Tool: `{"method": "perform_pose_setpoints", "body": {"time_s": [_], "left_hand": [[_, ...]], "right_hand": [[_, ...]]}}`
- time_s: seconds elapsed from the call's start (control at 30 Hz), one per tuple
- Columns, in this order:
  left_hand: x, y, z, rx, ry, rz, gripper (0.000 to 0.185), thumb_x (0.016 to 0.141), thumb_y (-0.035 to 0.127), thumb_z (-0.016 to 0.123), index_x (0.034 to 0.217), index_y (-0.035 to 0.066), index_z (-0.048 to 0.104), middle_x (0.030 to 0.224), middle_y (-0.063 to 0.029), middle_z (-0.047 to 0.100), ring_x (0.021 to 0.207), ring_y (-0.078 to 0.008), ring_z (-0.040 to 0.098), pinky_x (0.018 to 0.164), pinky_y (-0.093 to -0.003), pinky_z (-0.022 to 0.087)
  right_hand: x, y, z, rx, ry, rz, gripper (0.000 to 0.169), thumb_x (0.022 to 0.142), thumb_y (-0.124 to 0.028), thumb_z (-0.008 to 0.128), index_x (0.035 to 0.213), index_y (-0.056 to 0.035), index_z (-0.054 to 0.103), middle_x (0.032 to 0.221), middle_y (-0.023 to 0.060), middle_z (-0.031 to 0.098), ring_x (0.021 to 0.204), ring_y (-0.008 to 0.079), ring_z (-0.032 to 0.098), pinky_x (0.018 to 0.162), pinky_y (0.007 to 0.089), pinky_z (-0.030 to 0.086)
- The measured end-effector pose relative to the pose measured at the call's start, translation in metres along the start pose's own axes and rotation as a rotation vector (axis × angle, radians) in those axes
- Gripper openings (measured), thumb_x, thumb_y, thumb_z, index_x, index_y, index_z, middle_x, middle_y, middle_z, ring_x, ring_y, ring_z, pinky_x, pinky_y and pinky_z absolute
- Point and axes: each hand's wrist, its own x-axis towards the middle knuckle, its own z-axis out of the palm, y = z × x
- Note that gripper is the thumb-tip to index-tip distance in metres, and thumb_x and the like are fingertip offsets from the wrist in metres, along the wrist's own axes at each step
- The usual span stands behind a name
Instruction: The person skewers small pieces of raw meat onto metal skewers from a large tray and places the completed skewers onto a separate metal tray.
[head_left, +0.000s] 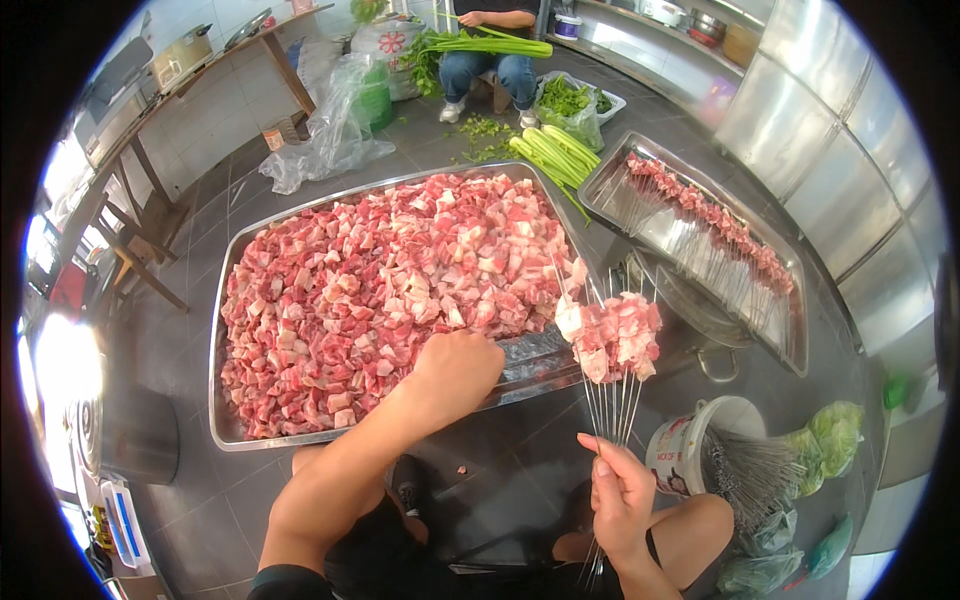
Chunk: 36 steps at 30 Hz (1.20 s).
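A large rectangular metal tray (540, 375) is heaped with raw meat chunks (375, 277), red with pale fatty bits. At its near edge my left hand (461, 369) reaches down against the meat, knuckles up. Its fingers are hidden, so whatever they hold is out of sight. My right hand (622, 491) grips a fanned bundle of thin metal skewers (611, 409) by their lower part. Pale pink meat pieces (619, 334) are threaded near the upper ends of these skewers, with bare tips sticking out beyond. The bundle stands just right of the tray's near right corner.
Finished meat skewers (712, 217) lie in a second metal tray (799, 341) at right. Below it, a white bucket (675, 450) on its side holds bare skewers (750, 469). Celery (555, 154) lies on the tiled floor. Beyond, a seated person (487, 67) holds celery stalks.
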Motion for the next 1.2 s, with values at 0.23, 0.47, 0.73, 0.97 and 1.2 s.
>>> {"method": "perform_pose_setpoints", "body": {"time_s": [0.23, 0.47, 0.73, 0.97, 1.2], "left_hand": [[0.001, -0.032, -0.029, -0.970, 0.188, -0.010, 0.009, 0.096, 0.008, 0.064, 0.092, 0.001, 0.060, 0.093, -0.0071, 0.069, 0.087, -0.0155, 0.067, 0.078, -0.0287, 0.052], [0.009, -0.037, -0.034, -2.025, 0.411, -0.174, 0.024, 0.098, 0.001, 0.057, 0.121, -0.004, 0.062, 0.111, -0.0101, 0.068, 0.097, -0.0180, 0.069, 0.087, -0.0275, 0.057], [0.004, -0.021, -0.036, -2.120, 0.368, -0.162, 0.022, 0.103, 0.011, 0.052, 0.117, -0.004, 0.062, 0.113, -0.0166, 0.069, 0.104, -0.0219, 0.069, 0.089, -0.0266, 0.058], [0.003, -0.023, -0.033, -2.133, 0.390, -0.103, 0.022, 0.100, 0.006, 0.056, 0.119, -0.004, 0.061, 0.116, -0.0148, 0.068, 0.104, -0.0199, 0.069, 0.089, -0.0286, 0.058], [0.006, -0.019, -0.032, -2.220, 0.571, -0.200, 0.016, 0.099, 0.005, 0.058, 0.113, 0.000, 0.064, 0.111, -0.0123, 0.070, 0.100, -0.0196, 0.070, 0.089, -0.0306, 0.059]], "right_hand": [[-0.001, -0.001, -0.001, -0.075, -0.007, -0.044, 0.027, 0.092, -0.001, 0.055, 0.114, -0.0002, 0.072, 0.067, 0.0051, 0.051, 0.058, 0.0101, 0.045, 0.054, 0.0262, 0.033], [-0.006, -0.004, 0.007, -0.090, -0.086, -0.081, 0.025, 0.094, -0.003, 0.056, 0.113, -0.0023, 0.072, 0.069, 0.0077, 0.055, 0.060, 0.0145, 0.052, 0.058, 0.0276, 0.041], [-0.007, -0.002, 0.016, -0.171, -0.109, -0.115, 0.026, 0.094, -0.002, 0.055, 0.115, -0.0017, 0.071, 0.070, 0.0079, 0.056, 0.060, 0.0146, 0.052, 0.058, 0.0277, 0.041], [-0.006, 0.000, 0.018, -0.178, -0.090, -0.098, 0.028, 0.094, -0.003, 0.055, 0.116, -0.0027, 0.071, 0.071, 0.0084, 0.056, 0.061, 0.0145, 0.052, 0.059, 0.0275, 0.042], [-0.008, -0.003, 0.022, -0.156, -0.119, -0.145, 0.027, 0.094, -0.002, 0.055, 0.116, -0.0027, 0.071, 0.072, 0.0081, 0.057, 0.061, 0.0140, 0.052, 0.059, 0.0270, 0.042]]}}
